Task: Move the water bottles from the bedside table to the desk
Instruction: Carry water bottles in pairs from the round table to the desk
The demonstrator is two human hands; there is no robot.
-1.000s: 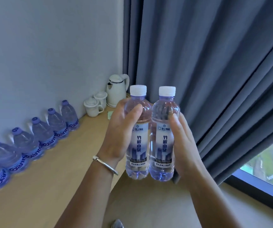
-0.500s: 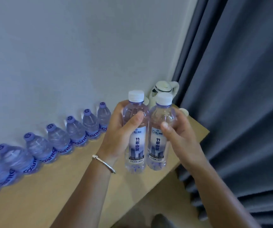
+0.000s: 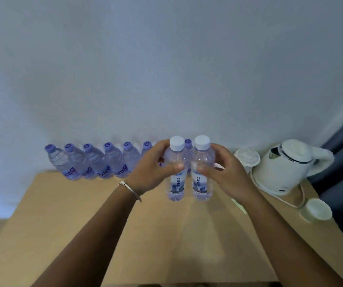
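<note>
1. Bottles: two white-capped ones, the left bottle (image 3: 176, 170) and the right bottle (image 3: 202, 169), are held upright and side by side above the desk (image 3: 67, 224), nearer its back edge than its front, apparently not yet set down. The left hand (image 3: 153, 166) grasps the left bottle, the right hand (image 3: 226, 172) grasps the right one, thumbs across the fronts.
2. The two touch or nearly touch; lowered unevenly, one could knock the other and tip it.
3. A row of purple-capped bottles (image 3: 96, 162) stands along the back edge just behind the hands; pushing too far back could topple that row.
4. The kettle (image 3: 286, 166), its cord (image 3: 302, 193) and the cups (image 3: 316, 209) sit toward the right edge; a rightward drift could catch them.
5. Smooth plastic may slip if either grip loosens early.
</note>
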